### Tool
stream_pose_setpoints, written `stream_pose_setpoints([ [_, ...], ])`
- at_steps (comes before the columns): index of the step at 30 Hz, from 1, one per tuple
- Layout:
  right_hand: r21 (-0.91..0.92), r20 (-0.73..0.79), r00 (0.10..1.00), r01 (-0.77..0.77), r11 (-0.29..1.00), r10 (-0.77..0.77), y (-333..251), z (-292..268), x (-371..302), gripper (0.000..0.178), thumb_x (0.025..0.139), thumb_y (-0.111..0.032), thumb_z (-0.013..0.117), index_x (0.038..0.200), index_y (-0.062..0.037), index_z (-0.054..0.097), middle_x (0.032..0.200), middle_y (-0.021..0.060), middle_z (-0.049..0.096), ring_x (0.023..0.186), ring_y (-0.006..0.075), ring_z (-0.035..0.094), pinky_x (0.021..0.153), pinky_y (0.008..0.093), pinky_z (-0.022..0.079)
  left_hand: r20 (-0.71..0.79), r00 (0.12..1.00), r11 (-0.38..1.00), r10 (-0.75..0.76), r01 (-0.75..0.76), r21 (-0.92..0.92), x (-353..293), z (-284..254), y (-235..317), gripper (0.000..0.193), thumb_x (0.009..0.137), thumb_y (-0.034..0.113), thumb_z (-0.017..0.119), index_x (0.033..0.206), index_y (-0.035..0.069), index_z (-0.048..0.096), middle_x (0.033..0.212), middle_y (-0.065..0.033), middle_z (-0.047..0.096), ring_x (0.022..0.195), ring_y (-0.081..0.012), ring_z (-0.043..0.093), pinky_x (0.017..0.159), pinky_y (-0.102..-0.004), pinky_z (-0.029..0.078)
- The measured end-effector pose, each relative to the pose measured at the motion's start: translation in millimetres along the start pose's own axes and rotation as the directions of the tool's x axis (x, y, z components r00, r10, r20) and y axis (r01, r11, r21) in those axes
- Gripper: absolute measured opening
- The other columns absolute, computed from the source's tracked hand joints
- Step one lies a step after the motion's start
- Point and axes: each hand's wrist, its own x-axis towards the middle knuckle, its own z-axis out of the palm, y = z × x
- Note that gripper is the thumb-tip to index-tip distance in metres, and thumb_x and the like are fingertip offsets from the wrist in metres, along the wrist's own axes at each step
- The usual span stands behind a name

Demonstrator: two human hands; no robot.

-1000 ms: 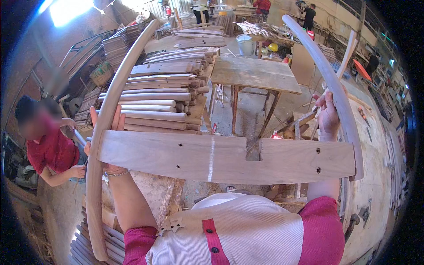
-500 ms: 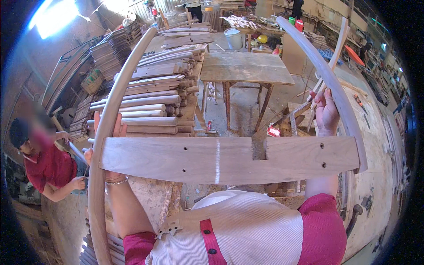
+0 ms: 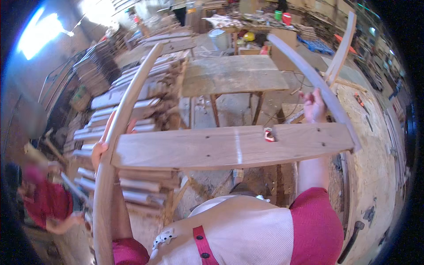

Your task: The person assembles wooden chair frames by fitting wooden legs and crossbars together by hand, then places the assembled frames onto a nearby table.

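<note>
I hold up a wooden frame made of two long curved pieces joined by a wide board [image 3: 185, 150]. The board has several dark holes, a white line across it and a notch in its far edge. My left hand [image 3: 100, 150] is wrapped round the left curved piece [image 3: 104, 198], beside the board's end; some fingers are hidden behind the wood. On the other side, my right hand [image 3: 314, 106] grips the right curved piece [image 3: 300, 62] just beyond the board. Part of that grip is hidden by the wood. A small red-and-white thing [image 3: 269, 134] shows through the notch.
Stacked wooden parts [image 3: 141, 104] lie to the left. Ahead stands a worn table [image 3: 234, 75], with a bucket [image 3: 218, 39] behind it. A workbench [image 3: 375, 176] on the right carries a hammer [image 3: 352, 242] and an orange-handled tool [image 3: 360, 100]. A co-worker in red [image 3: 46, 201] is at the left.
The whole view has shifted, with the table and stacks now further left. The frame is tilted differently and its board sits slightly higher in view. Both hands keep their hold.
</note>
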Motion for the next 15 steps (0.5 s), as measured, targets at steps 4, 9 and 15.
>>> stream_pose_setpoints([
  [4, 0.007, -0.135, 0.99, 0.029, 1.0, -0.028, 82, -10, 80, 0.006, 0.089, -0.012, 0.05, 0.092, -0.0077, 0.052, 0.071, 0.0071, 0.057, 0.068, 0.0187, 0.059, 0.07, 0.0404, 0.049, -0.114, 0.993, 0.999, -0.014, 0.018, 0.034, 67, -30, -33, 0.079, 0.074, 0.031, 0.052, 0.139, 0.0, 0.02, 0.133, -0.0274, 0.036, 0.109, -0.0248, 0.05, 0.092, -0.0342, 0.04],
  [9, 0.07, -0.267, 0.959, -0.076, 0.995, 0.092, 145, -51, 178, 0.017, 0.087, -0.011, 0.054, 0.103, -0.0105, 0.051, 0.088, 0.0082, 0.06, 0.082, 0.0224, 0.06, 0.075, 0.0384, 0.045, -0.137, 0.966, 0.94, -0.217, 0.245, 0.237, 178, -28, -61, 0.072, 0.076, 0.033, 0.052, 0.136, 0.0, 0.028, 0.132, -0.02, 0.04, 0.124, -0.0246, 0.038, 0.103, -0.0332, 0.029],
  [15, 0.202, -0.31, 0.949, 0.003, 0.979, 0.061, 200, -132, 234, 0.022, 0.087, -0.013, 0.054, 0.108, -0.0127, 0.05, 0.109, 0.0059, 0.058, 0.111, 0.0279, 0.051, 0.086, 0.043, 0.037, -0.099, 0.933, 0.88, -0.346, 0.36, 0.311, 288, -63, -139, 0.074, 0.07, 0.027, 0.062, 0.134, 0.002, 0.033, 0.123, -0.013, 0.05, 0.107, -0.02, 0.051, 0.091, -0.0258, 0.039],
])
